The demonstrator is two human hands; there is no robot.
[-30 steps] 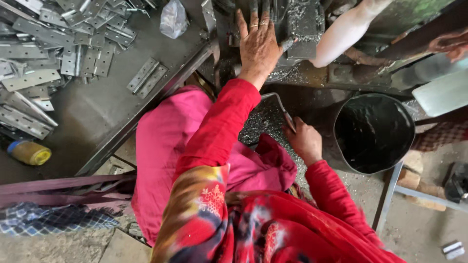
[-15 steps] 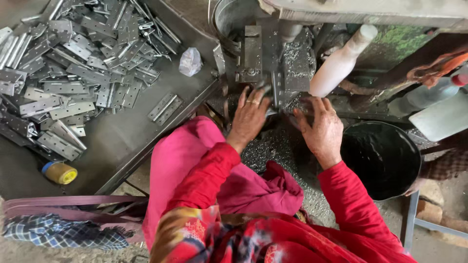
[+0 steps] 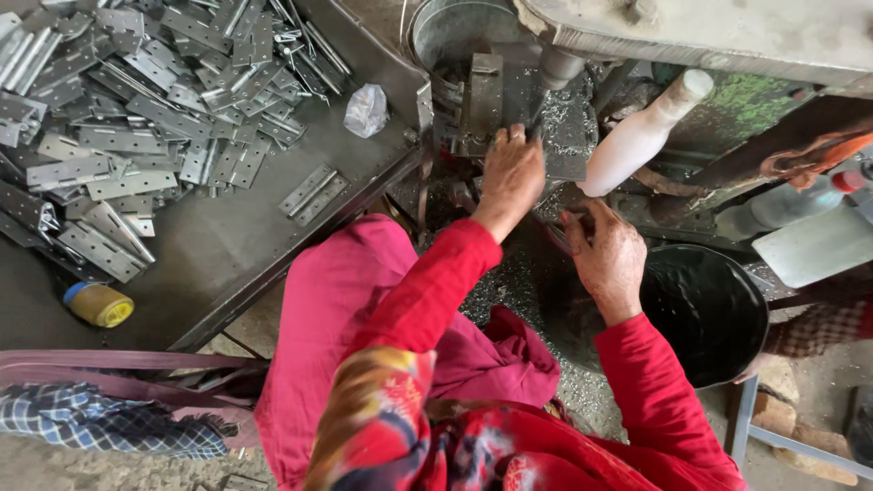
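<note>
My left hand (image 3: 511, 178) reaches up to the grey metal jig (image 3: 482, 100) of the machine. Its fingertips rest on the jig's edge and its back faces the camera, so whatever is under the fingers is hidden. My right hand (image 3: 607, 256) hovers lower right, beneath a white lever handle (image 3: 637, 136). Its fingers are curled and the thumb is pinched toward them, and I cannot tell if they hold a small piece. Metal shavings (image 3: 509, 282) cover the surface under both hands.
A heap of grey metal hinges (image 3: 136, 100) lies on the dark tray table (image 3: 227, 255) at left, with two loose hinges (image 3: 312, 192), a crumpled plastic bag (image 3: 366, 109) and a yellow-capped tin (image 3: 98, 305). A black bucket (image 3: 709, 314) stands right of my right hand.
My left hand has risen from the shavings to the jig. My right hand has gone from flat and spread to curled, staying beside the bucket.
</note>
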